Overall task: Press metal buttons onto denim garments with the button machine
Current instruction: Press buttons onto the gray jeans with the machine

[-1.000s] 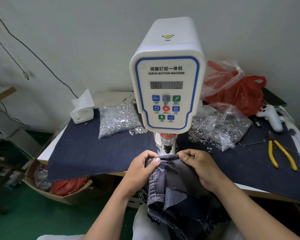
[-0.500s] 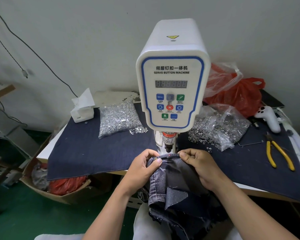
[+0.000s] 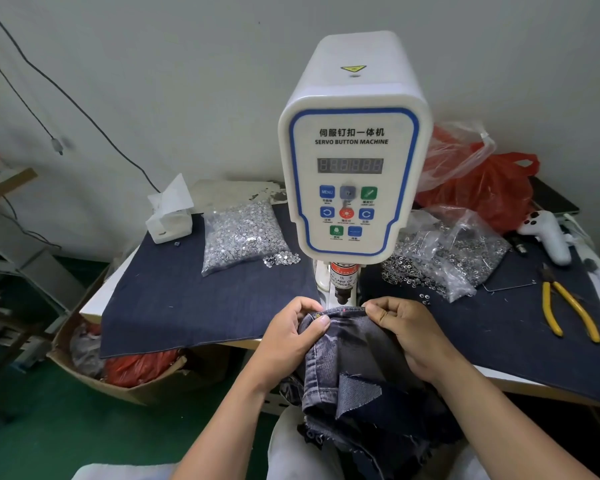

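Denim garment (image 3: 357, 344) edge sits just below the button machine (image 3: 352, 174) punch. My left hand (image 3: 288, 341) and right hand (image 3: 406, 330) each pinch it; I keep it taut, fingertips outside the punch.

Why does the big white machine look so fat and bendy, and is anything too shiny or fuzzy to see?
Head view: the wide lens bulges the button machine and curves the edges; light is soft, with weak shadows; the bag of silver buttons glints; both hands and the denim look sharp.
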